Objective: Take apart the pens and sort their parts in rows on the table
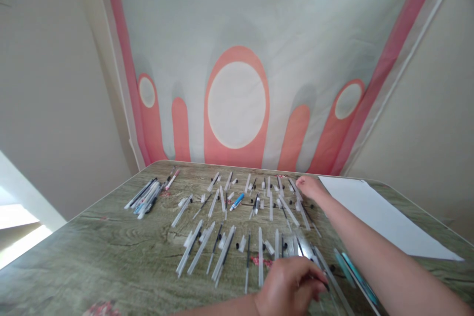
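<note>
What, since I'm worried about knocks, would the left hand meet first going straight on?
Likely the long translucent tube just right of the left hand, though depth is unclear and it might pass over.

Left hand [283, 281] blurred, partly hiding tube [276, 244]; hold of right hand [309, 187] unclear; right forearm [388, 266] cut off.

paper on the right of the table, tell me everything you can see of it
The paper is plain white and looks smooth and thin, though whether it is one sheet or several cannot be told. It lies flat on the table, reaching close to its far edge. It looks blank but for a tiny dark mark near its far right corner. The right forearm crosses in front, hiding its left side; contact is unclear.
</note>
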The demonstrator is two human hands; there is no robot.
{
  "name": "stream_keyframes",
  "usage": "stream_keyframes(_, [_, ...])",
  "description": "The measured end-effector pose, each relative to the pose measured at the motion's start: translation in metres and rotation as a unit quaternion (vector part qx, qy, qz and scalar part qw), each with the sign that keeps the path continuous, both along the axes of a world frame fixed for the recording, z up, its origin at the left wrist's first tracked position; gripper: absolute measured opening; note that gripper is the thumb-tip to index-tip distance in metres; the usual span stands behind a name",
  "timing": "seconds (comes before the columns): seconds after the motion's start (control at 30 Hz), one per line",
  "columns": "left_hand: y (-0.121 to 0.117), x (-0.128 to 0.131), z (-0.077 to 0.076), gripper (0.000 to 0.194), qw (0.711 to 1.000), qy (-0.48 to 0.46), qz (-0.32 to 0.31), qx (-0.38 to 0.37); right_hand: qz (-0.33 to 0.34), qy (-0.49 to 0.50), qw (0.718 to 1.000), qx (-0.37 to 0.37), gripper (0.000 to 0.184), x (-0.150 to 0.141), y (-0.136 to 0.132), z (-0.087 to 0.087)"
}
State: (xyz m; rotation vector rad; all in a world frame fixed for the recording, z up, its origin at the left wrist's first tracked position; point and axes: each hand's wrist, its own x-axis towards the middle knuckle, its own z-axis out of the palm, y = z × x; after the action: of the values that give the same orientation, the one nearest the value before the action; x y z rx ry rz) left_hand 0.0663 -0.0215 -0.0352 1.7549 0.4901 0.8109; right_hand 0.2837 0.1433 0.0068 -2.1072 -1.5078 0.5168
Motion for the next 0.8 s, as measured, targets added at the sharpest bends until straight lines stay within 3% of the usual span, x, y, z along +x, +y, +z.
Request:
stream_keyframes(0.1, [0.009,0.001,0.011,0.019,0.963,-0.102,0.040,-0.246,0.103,0.060,0.993,0.015,0.026,-0.022,-0.040,0.013])
stream_keyframes(0.23, [0.025,-0.003,0.024,0.031,0.908,-0.214,0.050,-0.357,0.235,0.135,0.962,0.019,0.031,-0.055,-0.109,0.024])
stream_keyframes(0.33, [0.027,-0.005,0.029,0.034,0.883,-0.258,0.047,-0.389,0.292,0.222,0.928,0.066,0.026,-0.069,-0.145,0.026])
stream_keyframes(0.43, [0.023,-0.004,0.032,0.036,0.875,-0.268,0.041,-0.402,0.293,0.314,0.899,0.084,0.024,-0.071,-0.160,0.024])
stream_keyframes(0.8, [0.007,-0.005,0.039,0.029,0.935,-0.185,0.057,-0.299,0.265,0.306,0.909,0.098,0.024,-0.063,-0.172,0.014])
